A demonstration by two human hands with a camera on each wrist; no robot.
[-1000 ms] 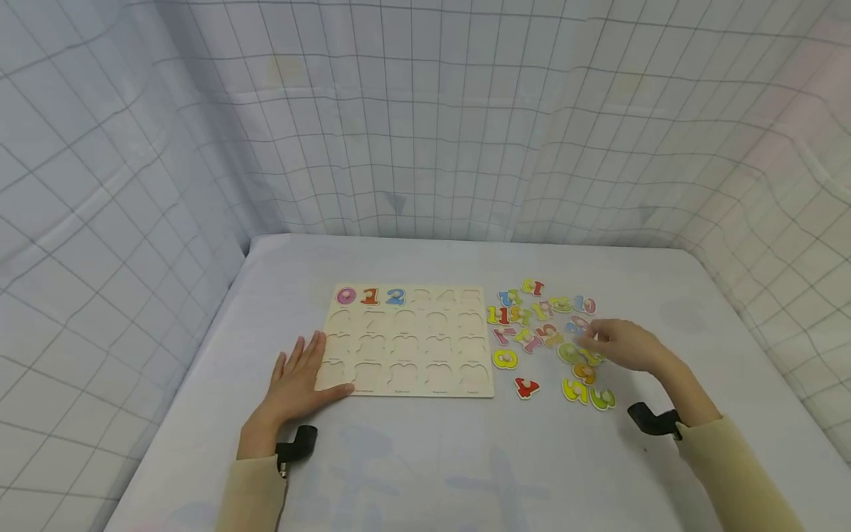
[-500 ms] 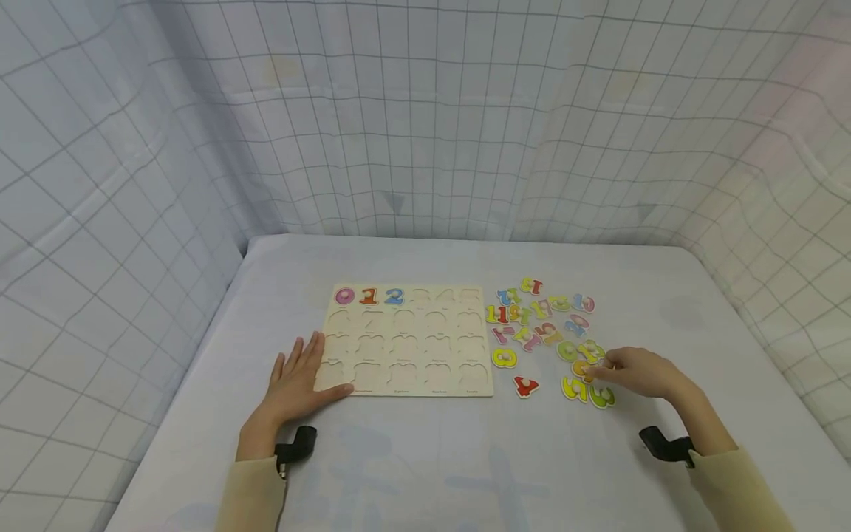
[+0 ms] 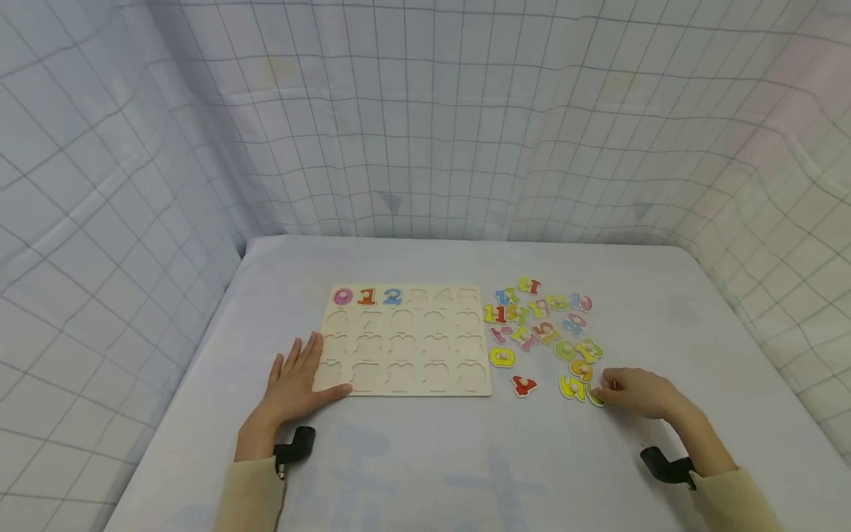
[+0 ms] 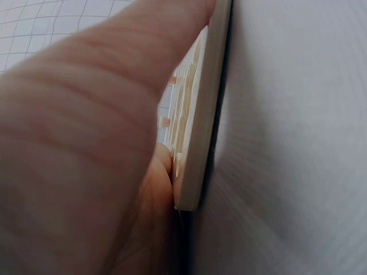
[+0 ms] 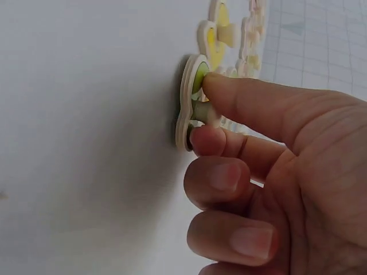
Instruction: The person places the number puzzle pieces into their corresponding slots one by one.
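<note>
My left hand (image 3: 295, 384) lies spread at the left edge of the wooden number puzzle board (image 3: 419, 388), with its thumb along the front edge. A pink 0 (image 3: 343, 296), a red 1 (image 3: 367, 296) and a blue 2 (image 3: 393, 296) sit in the top row; the other recesses are bare. At the front right of the loose pieces, my right hand (image 3: 638, 391) pinches a green puzzle piece shaped like a 3 (image 5: 199, 78). In the right wrist view, thumb and forefinger are on either side of its knob (image 5: 202, 110), and the other fingers are curled.
Several loose number pieces lie right of the board, among them a red 4 (image 3: 524, 386), a yellow 5 (image 3: 572, 388), a yellow 8 or 0 (image 3: 502, 357) and an orange piece (image 3: 581, 369). Gridded white cloth (image 3: 439, 133) hangs around the white table (image 3: 425, 465).
My right hand has moved toward me, from the blue and pink piece past the orange one to the green 3, and now pinches it. The left hand has stayed on the board.
</note>
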